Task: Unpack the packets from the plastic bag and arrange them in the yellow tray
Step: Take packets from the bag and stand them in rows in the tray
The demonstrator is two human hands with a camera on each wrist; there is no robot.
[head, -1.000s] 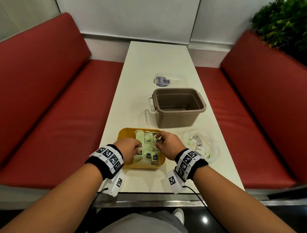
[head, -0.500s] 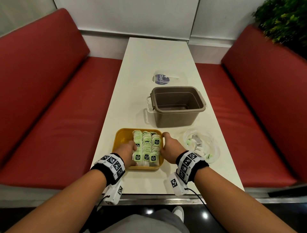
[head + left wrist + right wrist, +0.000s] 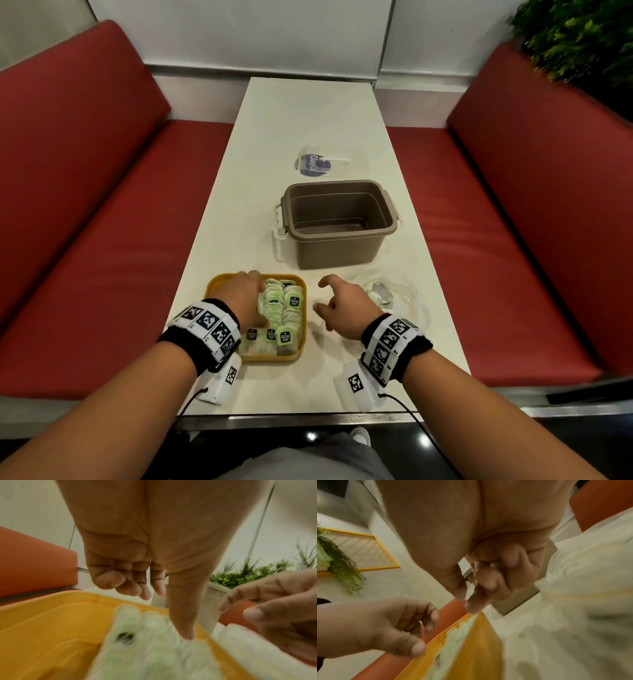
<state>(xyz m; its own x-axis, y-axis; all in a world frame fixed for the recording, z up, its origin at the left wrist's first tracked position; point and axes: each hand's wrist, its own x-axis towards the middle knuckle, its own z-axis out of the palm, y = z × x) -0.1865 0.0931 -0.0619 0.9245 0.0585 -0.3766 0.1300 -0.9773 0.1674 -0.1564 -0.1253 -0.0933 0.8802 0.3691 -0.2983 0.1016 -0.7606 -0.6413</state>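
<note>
- My left hand [image 3: 245, 297] sits low-centre of the head view, over the left part of the shallow yellow plastic tray [image 3: 219, 286]. Fingers loosely bent, nothing gripped; thumb tip touches the packets in the left wrist view.
- Small pale-green packets w/ dark square labels [image 3: 282, 313] stand packed in rows in the right part of the tray; a few lie flat along its near edge. Left part of the tray floor is bare in the left wrist view.
- My right hand [image 3: 344, 305] is just right of the tray, apart from it, between tray & bag. Fingers spread & gently curled, holding nothing.
- Crumpled clear plastic bag [image 3: 399, 296] lies on the table lower right of centre, partly behind my right hand. Some pale-green packets & sth grey show inside; can't count them.
- Brown rectangular plastic tub w/ white side handles [image 3: 337, 226] stands mid-frame, beyond tray & bag.
- Clear plastic piece w/ a round dark-blue label [image 3: 317, 162] lies further up the long white table [image 3: 308, 113].
- Red padded benches [image 3: 102, 205] run along both sides; green plant [image 3: 582, 41] in the upper right corner.
</note>
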